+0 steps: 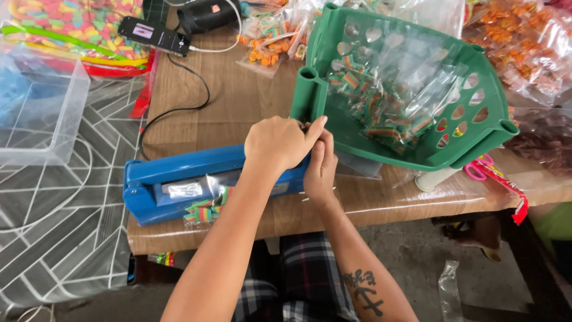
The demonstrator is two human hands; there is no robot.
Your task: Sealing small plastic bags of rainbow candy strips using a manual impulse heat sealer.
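A blue heat sealer [173, 182] lies on the wooden table [250, 107] with its jaw closed on a clear bag of rainbow candy strips [202, 210]. My left hand [279, 143] rests curled on the sealer's right end and presses on it. Beside it, my right hand [320, 167] touches the same end, fingers bent against the left hand. What the fingers pinch is hidden. A green plastic basket [485, 137] stands just right of the hands, with sealed bags of rainbow candy [390, 113] inside.
A phone [154, 36] and a black cable [185, 89] lie at the table's back. Bags of orange candy [524, 42] are piled at the right. Pink scissors [476, 169] sit near the front edge. A clear tub [42, 116] stands at the left.
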